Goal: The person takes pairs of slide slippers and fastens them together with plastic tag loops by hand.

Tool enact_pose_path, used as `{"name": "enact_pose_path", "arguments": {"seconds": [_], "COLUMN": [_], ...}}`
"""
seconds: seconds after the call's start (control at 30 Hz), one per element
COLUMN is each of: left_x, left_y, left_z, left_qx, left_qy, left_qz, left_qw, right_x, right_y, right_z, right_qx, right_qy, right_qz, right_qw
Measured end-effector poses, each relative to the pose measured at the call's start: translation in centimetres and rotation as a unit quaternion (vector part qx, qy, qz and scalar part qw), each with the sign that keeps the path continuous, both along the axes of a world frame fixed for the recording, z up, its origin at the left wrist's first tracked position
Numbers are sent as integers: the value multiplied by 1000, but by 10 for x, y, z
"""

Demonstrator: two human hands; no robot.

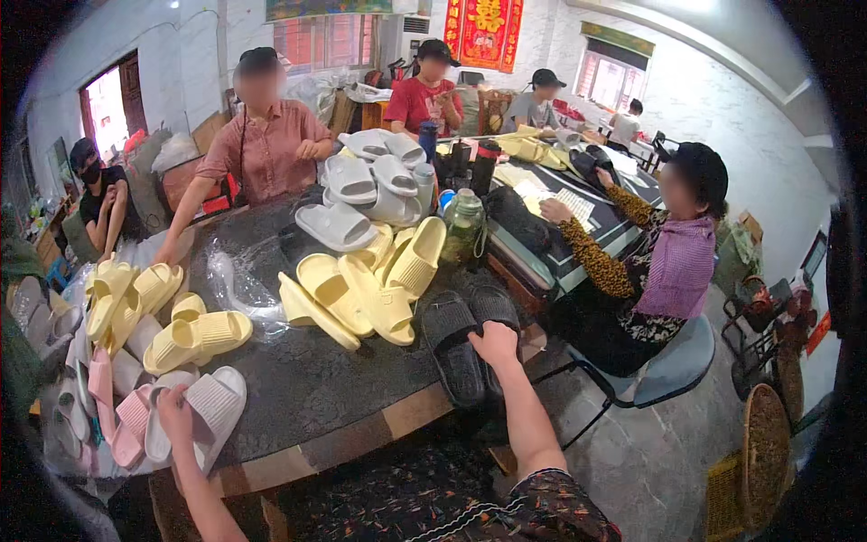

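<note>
L hand [174, 408] curled round white slipper [159, 443], R hand [495, 343] gripping blk slippers [450, 327], yellow slippers [377, 303] piled beyond.

Black slippers [449, 322] look like ribbed plastic, faint sheen. White slippers [218, 401]: matt, ribbed. Clear wrapping [237, 287]: thin, crinkled, glossy plastic.

Slippers [372, 303] on the table [307, 393]

The black slippers [452, 366] are of one plain colour; so are the whitish slippers [219, 402], pink slippers [135, 411], yellow slippers [217, 334] and grey slippers [336, 228]. The tabletop [298, 384] is dark grey, with an edge [415, 415] of brown and tan blocks. One sleeve [598, 260] is yellow-brown, spotted with black.
</note>
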State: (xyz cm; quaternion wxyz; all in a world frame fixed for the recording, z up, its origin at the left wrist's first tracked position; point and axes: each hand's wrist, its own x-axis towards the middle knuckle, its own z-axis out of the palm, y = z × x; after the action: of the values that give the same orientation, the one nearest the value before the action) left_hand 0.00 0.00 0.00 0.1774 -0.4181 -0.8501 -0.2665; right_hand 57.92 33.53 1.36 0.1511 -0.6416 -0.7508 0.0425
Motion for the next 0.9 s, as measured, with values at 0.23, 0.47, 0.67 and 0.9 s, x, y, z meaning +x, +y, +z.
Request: {"name": "enact_pose_path", "arguments": {"seconds": [0.23, 0.47, 0.67, 0.9], "left_x": [63, 157, 215, 240], "left_y": [-19, -11, 24, 51], "left_z": [34, 59, 45, 29], "left_qx": [173, 192, 147, 190], "left_qy": [-140, -255, -291, -348], "left_qz": [-56, -81, -101, -100], "left_qw": [973, 944, 940, 912], "right_x": [6, -24, -77, -140], "right_y": [32, -9, -106, -177], "right_z": [-16, 0, 66, 40], "right_qx": [-17, 65, -70, -162], "right_qy": [28, 78, 271, 245], "right_qz": [-27, -86, 298, 488], "right_qw": [999, 991, 912, 822]}}
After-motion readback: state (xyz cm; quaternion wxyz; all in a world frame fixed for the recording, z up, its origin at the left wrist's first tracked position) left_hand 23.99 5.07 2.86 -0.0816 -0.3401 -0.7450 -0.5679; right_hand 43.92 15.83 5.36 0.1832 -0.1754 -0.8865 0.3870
